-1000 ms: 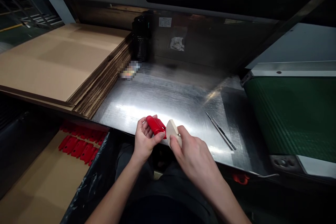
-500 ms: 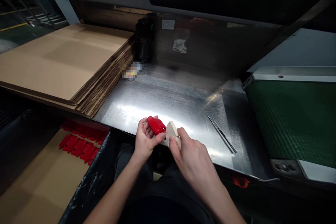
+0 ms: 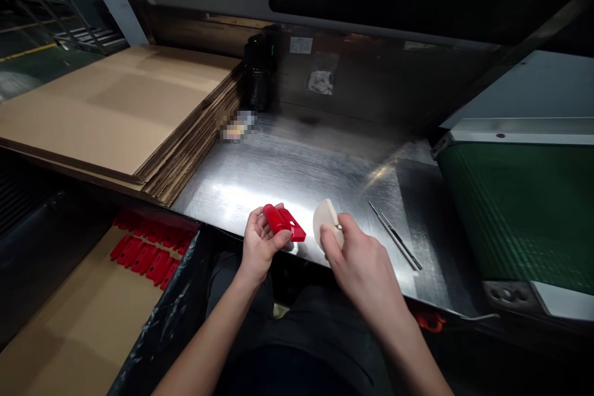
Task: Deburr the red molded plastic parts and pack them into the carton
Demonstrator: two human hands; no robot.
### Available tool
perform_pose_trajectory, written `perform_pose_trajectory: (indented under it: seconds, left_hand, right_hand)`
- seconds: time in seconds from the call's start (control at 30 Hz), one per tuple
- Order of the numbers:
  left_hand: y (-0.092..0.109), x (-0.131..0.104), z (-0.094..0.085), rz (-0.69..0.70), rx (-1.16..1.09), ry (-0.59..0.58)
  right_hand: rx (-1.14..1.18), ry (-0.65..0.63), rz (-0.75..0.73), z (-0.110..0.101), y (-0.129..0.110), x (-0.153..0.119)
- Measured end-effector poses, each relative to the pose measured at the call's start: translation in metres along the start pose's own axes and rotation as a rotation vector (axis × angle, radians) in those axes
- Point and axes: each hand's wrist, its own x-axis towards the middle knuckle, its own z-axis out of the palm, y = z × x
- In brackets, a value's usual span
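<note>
A glossy red plastic part point(image 3: 277, 219), with a rounded body and a flat angular plate on its right side, is gripped by my left hand point(image 3: 257, 247). The thumb presses its lower end, near the front edge of the metal table. To the right, my right hand point(image 3: 357, 253) pinches a pale, half-round flat disc point(image 3: 326, 223) between thumb and fingers, with a small shiny bit by the index finger. A gap separates the disc from the red part. Two thin metal tools point(image 3: 395, 236) lie on the table right of my right hand.
Stacked cardboard sheets point(image 3: 125, 105) cover the left side. Below them, rows of red parts point(image 3: 146, 257) lie on cardboard in a box lined with black plastic point(image 3: 160, 315). A dark bottle point(image 3: 257, 74) stands at the back of the steel table point(image 3: 297, 161). A green conveyor belt point(image 3: 524, 204) borders the right.
My right hand has drawn the pale disc rightward, away from the red part, uncovering its flat plate. My left hand still holds the part. The whole view has shifted slightly.
</note>
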Motion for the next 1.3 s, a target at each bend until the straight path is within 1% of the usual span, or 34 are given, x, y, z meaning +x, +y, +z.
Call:
perform_pose_trajectory:
  seconds: [0.07,0.13,0.23,0.3,0.4,0.47,0.53,0.6,0.63,0.67,0.73,0.77,0.8,0.83,0.9,0.97,1.0,1.07,1.1,1.13,1.2,1.23,1.3]
  left_hand:
    - [0.001,0.0,0.0,-0.008,-0.009,-0.003]
    - [0.002,0.0,-0.001,-0.016,-0.023,-0.003]
    - [0.003,0.0,-0.003,-0.032,-0.052,-0.004]
    - [0.004,-0.001,-0.004,-0.043,-0.073,-0.009]
    - [0.006,0.0,-0.004,-0.048,-0.105,-0.024]
    - [0.008,0.001,-0.004,-0.052,-0.126,-0.039]
    - [0.013,0.0,-0.006,-0.071,-0.144,-0.059]
    - [0.017,-0.008,-0.013,-0.112,-0.158,-0.09]
    - [0.019,-0.016,-0.019,-0.152,-0.173,-0.121]
    - [0.02,-0.026,-0.027,-0.201,-0.191,-0.153]
    - [0.017,-0.052,-0.047,-0.359,-0.278,-0.237]
    - [0.013,-0.066,-0.059,-0.433,-0.315,-0.225]
    - [0.008,-0.08,-0.071,-0.51,-0.353,-0.19]
    - [0.001,-0.094,-0.082,-0.598,-0.378,-0.149]
    - [-0.014,-0.116,-0.101,-0.712,-0.369,-0.096]
    - [-0.027,-0.128,-0.113,-0.765,-0.344,-0.066]
    - [-0.032,-0.13,-0.116,-0.783,-0.349,-0.049]
    - [-0.04,-0.128,-0.115,-0.83,-0.384,-0.009]
    - [-0.042,-0.124,-0.113,-0.854,-0.379,0.018]
    - [-0.043,-0.12,-0.109,-0.875,-0.354,0.049]
    - [-0.046,-0.112,-0.1,-0.885,-0.258,0.123]
    - [-0.048,-0.109,-0.096,-0.874,-0.218,0.162]
    - [-0.052,-0.106,-0.092,-0.843,-0.173,0.237]
  right_hand:
    - [0.029,-0.018,-0.06,0.0,-0.006,-0.005]
    - [0.017,-0.025,-0.098,0.003,-0.011,-0.003]
    - [-0.018,0.018,-0.05,0.014,-0.009,0.01]
    - [-0.006,0.041,-0.023,0.02,-0.002,0.019]
    - [0.048,0.082,-0.03,0.029,0.014,0.031]
    - [0.094,0.136,-0.031,0.035,0.025,0.036]
    - [0.155,0.219,-0.005,0.04,0.036,0.035]
    - [0.249,0.279,0.014,0.045,0.046,0.019]
    - [0.307,0.276,0.004,0.05,0.051,0.005]
    - [0.369,0.248,-0.018,0.056,0.056,-0.013]
    - [0.487,0.133,-0.066,0.075,0.068,-0.052]
    - [0.534,0.08,-0.063,0.087,0.076,-0.071]
    - [0.57,0.052,-0.026,0.101,0.086,-0.088]
    - [0.597,0.048,0.04,0.115,0.099,-0.1]
    - [0.624,0.124,0.231,0.139,0.133,-0.113]
    - [0.624,0.242,0.433,0.154,0.174,-0.11]
    - [0.62,0.288,0.518,0.158,0.195,-0.104]
    - [0.605,0.34,0.651,0.163,0.23,-0.088]
    - [0.594,0.345,0.704,0.164,0.243,-0.081]
    - [0.58,0.346,0.754,0.167,0.251,-0.074]
    - [0.541,0.343,0.836,0.172,0.255,-0.067]
    - [0.515,0.347,0.865,0.174,0.251,-0.069]
    - [0.454,0.361,0.891,0.175,0.24,-0.082]
